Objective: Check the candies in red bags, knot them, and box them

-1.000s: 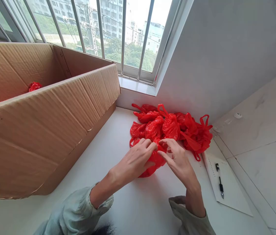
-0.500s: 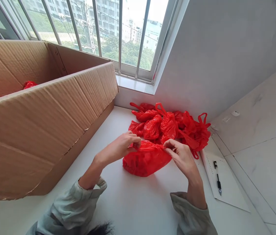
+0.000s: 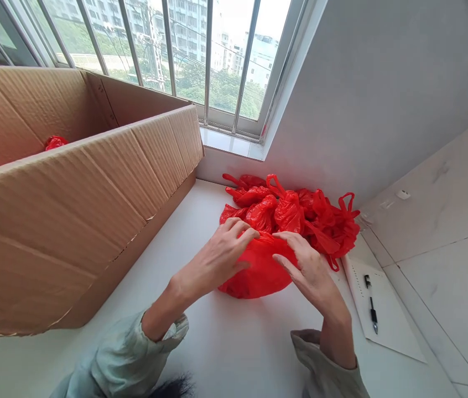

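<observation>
A filled red plastic bag (image 3: 259, 271) lies on the white counter in front of me. My left hand (image 3: 217, 257) rests on its left side with the fingertips pinching the bag's top edge. My right hand (image 3: 306, 271) grips the same top edge from the right. The two sets of fingers nearly meet above the bag. Behind it sits a pile of knotted red bags (image 3: 296, 213), reaching to the grey wall.
A large open cardboard box (image 3: 76, 193) fills the left side, with one red bag (image 3: 55, 142) inside it. A sheet of paper (image 3: 383, 315) with a black pen (image 3: 370, 310) lies at the right. A barred window (image 3: 201, 55) is behind.
Half a second ago my hands held the bag's top stretched wide apart. They have now come together over the bag, gathering its top edge.
</observation>
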A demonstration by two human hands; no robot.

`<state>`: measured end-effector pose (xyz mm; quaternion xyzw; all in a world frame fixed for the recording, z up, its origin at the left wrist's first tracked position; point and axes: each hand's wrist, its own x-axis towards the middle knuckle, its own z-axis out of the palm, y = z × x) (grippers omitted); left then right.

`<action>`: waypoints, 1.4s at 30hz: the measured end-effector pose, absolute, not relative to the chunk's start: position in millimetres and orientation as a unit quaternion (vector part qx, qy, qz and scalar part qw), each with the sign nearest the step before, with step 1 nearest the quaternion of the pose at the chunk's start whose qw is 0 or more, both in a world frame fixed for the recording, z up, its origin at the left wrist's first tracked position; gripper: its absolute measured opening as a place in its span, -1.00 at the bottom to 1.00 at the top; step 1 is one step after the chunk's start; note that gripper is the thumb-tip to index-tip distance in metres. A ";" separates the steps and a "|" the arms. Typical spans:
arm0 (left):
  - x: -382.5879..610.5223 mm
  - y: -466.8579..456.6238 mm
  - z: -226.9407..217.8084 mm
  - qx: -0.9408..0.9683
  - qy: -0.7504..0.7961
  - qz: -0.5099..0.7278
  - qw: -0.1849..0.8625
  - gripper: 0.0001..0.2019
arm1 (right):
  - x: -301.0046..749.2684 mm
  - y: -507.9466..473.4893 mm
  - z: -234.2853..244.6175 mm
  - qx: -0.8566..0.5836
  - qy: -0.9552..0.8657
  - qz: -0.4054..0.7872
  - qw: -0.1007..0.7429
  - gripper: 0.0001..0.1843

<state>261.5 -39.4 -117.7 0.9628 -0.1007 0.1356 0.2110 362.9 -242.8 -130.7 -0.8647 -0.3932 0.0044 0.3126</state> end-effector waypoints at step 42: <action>221.4 7.9 -72.9 0.857 -0.307 0.011 0.413 -0.81 | 302.5 -239.1 -99.4 -0.766 -0.562 -0.172 0.260 -0.71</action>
